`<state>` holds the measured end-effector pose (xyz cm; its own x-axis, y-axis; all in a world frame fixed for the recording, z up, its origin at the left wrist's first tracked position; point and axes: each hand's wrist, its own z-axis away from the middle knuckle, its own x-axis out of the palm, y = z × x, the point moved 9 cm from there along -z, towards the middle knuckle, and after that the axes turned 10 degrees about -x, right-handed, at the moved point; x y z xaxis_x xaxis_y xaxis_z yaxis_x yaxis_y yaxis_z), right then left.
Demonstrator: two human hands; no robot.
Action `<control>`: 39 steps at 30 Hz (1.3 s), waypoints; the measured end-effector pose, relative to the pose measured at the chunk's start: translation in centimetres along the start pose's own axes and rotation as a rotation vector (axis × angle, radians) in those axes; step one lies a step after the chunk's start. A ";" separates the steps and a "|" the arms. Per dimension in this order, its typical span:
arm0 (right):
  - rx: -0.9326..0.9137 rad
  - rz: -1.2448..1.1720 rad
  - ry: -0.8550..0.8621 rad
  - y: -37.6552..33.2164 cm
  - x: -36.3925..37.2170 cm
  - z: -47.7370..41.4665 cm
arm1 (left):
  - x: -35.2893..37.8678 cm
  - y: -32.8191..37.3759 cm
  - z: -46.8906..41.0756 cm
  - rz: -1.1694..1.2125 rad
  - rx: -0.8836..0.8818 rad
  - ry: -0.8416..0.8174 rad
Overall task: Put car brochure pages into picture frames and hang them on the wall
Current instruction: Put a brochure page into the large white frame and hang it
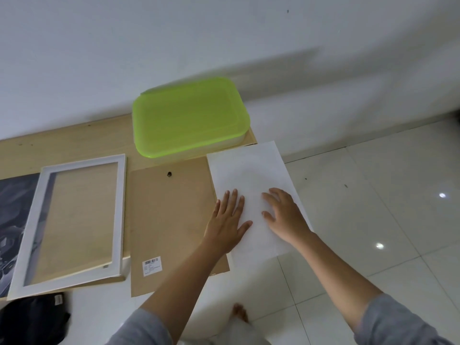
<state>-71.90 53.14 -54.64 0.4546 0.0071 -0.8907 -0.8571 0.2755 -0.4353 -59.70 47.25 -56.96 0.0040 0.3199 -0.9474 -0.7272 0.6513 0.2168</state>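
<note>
Floor: glossy white floor tiles meet a plain white wall; a pale wooden board lies flat along the wall's foot.
Sheet: a blank white rectangular paper sheet lies half on the wooden board's right end and half on the tiles, its left edge overlapping the backing panel. No print shows on its upper face.
Left hand: the left hand lies flat on the sheet's left edge, fingers straight and spread, gripping nothing.
Right hand: the right hand presses flat on the sheet's lower right part, fingers spread, nothing held.
Frame: a white rectangular picture frame lies on the board at the left, slightly skewed, with wood showing through its opening.
Backing: a brown fibreboard backing panel lies between frame and sheet, with a small dark hanger hook near its top and a white barcode sticker near its bottom; its lower end juts past the board onto the tiles.
Page: a dark grey printed page sits at the far left, partly under the frame.
Box: a translucent plastic box with a lime-green lid stands by the wall, just beyond the sheet.
Hard to tell: the page is cut off by the left edge and its picture is unreadable; the sticker's text is too small; a black object at the bottom left is cropped and unclear.
</note>
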 end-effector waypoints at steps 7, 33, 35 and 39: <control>0.020 0.023 0.010 0.1 -0.5 -0.7 | -0.2 0.1 -0.8 -0.017 -0.024 -0.059; -0.222 -0.133 0.053 -36.0 5.0 -11.1 | -14.8 -36.4 14.0 0.214 -0.443 0.210; -0.277 -0.149 0.015 -40.7 8.0 -11.6 | -14.2 -42.2 16.9 0.252 -0.556 0.219; -0.329 -0.135 -0.090 -48.0 15.1 -11.5 | -11.6 -51.8 23.3 0.326 -0.790 0.186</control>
<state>-26.67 29.01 -48.69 0.5762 0.0806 -0.8133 -0.8131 -0.0445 -0.5804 -6.11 25.83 -51.77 -0.3490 0.2444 -0.9047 -0.9358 -0.1427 0.3225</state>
